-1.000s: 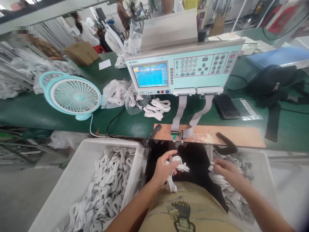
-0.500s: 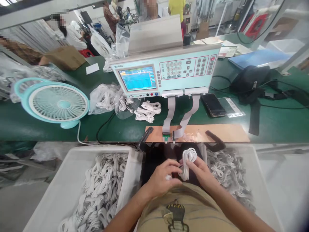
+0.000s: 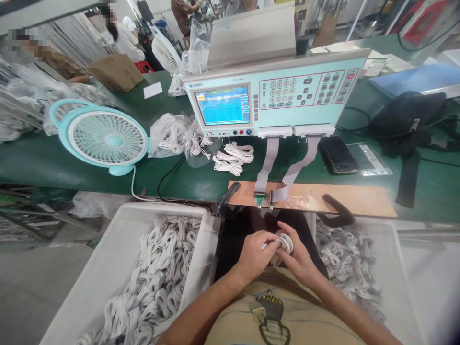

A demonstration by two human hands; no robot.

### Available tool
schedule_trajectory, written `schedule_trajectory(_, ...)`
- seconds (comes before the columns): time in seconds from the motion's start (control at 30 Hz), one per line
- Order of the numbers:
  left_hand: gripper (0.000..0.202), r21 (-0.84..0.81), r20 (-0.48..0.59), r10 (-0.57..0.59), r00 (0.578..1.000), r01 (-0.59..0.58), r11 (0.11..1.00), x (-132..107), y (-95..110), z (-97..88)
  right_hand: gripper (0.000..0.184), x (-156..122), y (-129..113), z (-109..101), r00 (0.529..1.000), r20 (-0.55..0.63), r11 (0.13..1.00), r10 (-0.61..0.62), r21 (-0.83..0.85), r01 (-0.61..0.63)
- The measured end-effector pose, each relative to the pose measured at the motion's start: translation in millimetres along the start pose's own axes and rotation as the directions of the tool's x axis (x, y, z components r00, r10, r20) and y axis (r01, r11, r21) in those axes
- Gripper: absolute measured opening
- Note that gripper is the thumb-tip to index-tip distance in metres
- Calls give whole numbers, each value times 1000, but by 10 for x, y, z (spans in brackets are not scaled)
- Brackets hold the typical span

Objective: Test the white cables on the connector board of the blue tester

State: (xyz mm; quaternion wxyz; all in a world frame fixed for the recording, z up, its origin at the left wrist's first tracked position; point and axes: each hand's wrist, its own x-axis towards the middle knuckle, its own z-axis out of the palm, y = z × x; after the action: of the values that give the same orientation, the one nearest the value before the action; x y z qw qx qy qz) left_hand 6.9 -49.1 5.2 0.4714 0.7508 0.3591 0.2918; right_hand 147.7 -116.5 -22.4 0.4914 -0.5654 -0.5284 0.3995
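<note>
A coiled white cable (image 3: 286, 243) is between my hands, just above my lap. My right hand (image 3: 298, 254) is wrapped round the coil, thumb in front and fingers behind. My left hand (image 3: 257, 254) pinches a small white end of the cable at the coil's left side; a bit of white shows by its fingers. Ahead of my hands, two grey ribbon cables (image 3: 266, 165) run from the light-blue tester (image 3: 305, 115) down to small connectors (image 3: 259, 197) at the front edge of a copper-coloured board (image 3: 366, 199).
White bins (image 3: 118, 230) stand at my left and right, holding coiled cables (image 3: 161, 268). Black clamps (image 3: 229, 199) grip the board. On the green table are a fan (image 3: 115, 140), bagged cables (image 3: 168, 134), loose coils (image 3: 233, 158) and a phone (image 3: 338, 154). Other people sit beyond.
My hands have come closer together, and the left fingers now meet the coil. The coil has turned and is more covered by my fingers. The view has shifted left.
</note>
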Motion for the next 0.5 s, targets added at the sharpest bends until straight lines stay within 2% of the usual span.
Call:
schedule_trajectory(0.1, 14, -11, -81, -35, 996, 35, 999, -2, -29, -12, 56, 11, -48, -17, 999, 13, 999, -42, 15, 42)
schedule_trajectory(0.23, 14, -99, -103, -100, 990, 90, 991, -9, -62, -8, 39, 32, -102, -34, 992, 51, 990, -117, -71, 120)
schedule_trajectory(0.37, 15, -161, 41, -76, 996, 81, 984, 13, -37, -67, 21, 39, -98, -11, 996, 43, 997, -79, 19, 78)
schedule_trajectory(0.5, 14, -163, 208, -47, 977, 82, 983, 72, -2, -200, 25, 21, -91, 29, 999, 38, 975, -21, 220, 12)
